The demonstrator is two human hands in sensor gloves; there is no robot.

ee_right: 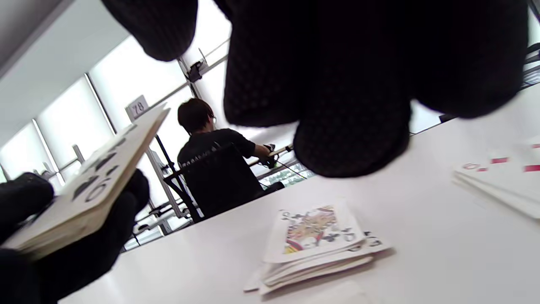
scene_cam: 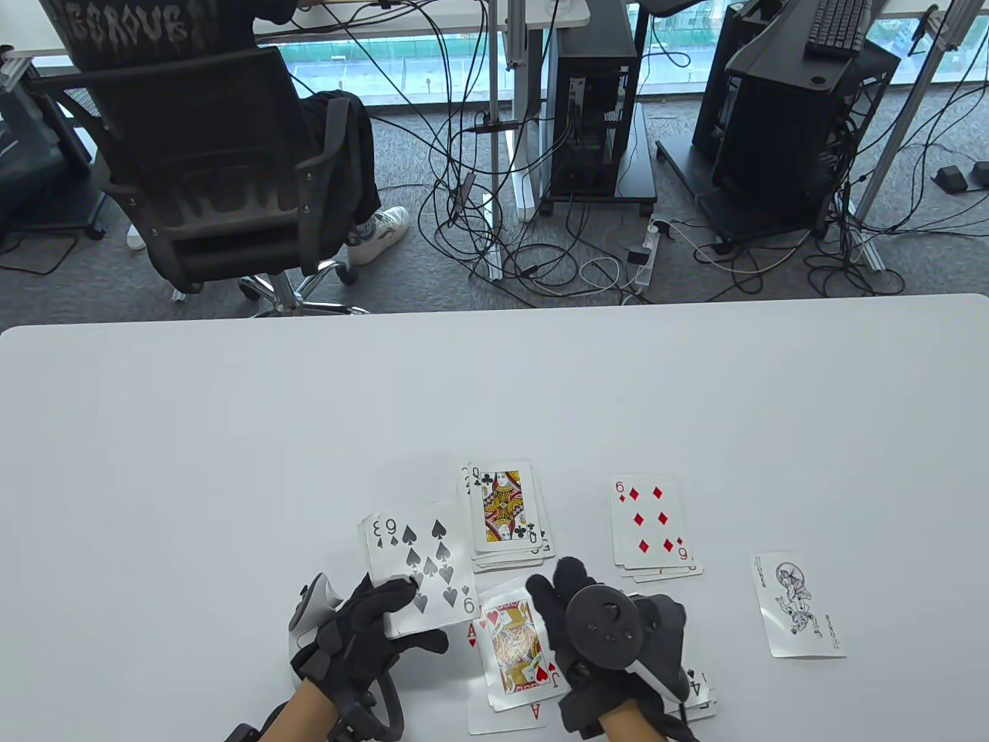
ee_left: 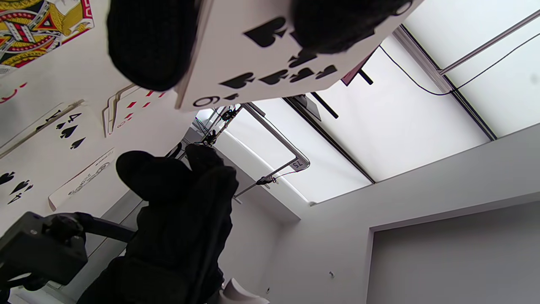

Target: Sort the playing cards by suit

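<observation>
deck (scene_cam: 421, 568) in left hand (scene_cam: 359, 638), right hand (scene_cam: 610, 626) beside

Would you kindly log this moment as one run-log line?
left hand: holds deck, nine of spades on top | right hand: over hearts pile, holds nothing seen | piles: clubs, diamonds

hands: 2 black knit gloves | left hand (scene_cam: 363, 626) tracker grey-white | right hand (scene_cam: 610, 641) tracker black
</observation>
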